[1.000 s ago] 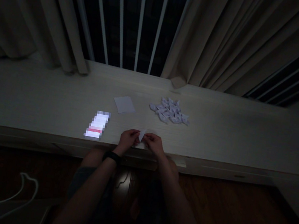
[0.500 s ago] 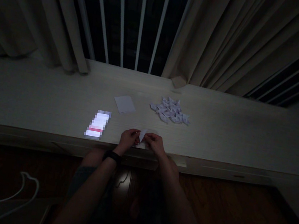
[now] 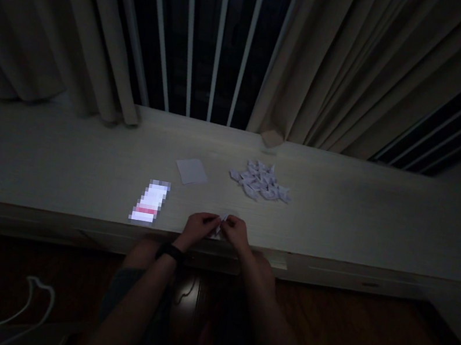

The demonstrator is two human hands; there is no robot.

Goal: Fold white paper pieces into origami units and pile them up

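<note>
Between my two hands, close to the front edge of the pale ledge (image 3: 336, 225), is a small folded piece of white paper (image 3: 218, 230). My left hand (image 3: 200, 228) pinches it from the left, and my right hand (image 3: 235, 231) pinches it from the right. Fingers cover most of the paper, so its exact folds are hidden. Beyond my right hand lies a pile of several folded white paper pieces (image 3: 259, 181) with pointed ends. A flat, square sheet of paper (image 3: 192, 171) rests to the left of that pile.
A lit, blurred-out phone (image 3: 150, 201) lies left of my hands. Curtains (image 3: 319, 64) and a barred window (image 3: 208, 39) stand behind the ledge. Under its front are drawers (image 3: 328, 273). A white cable (image 3: 30, 304) hangs at lower left.
The paper shows less between my fingers, and my hands have drawn closer together over it. The whole view has shifted, so the ledge sits slightly lower.
</note>
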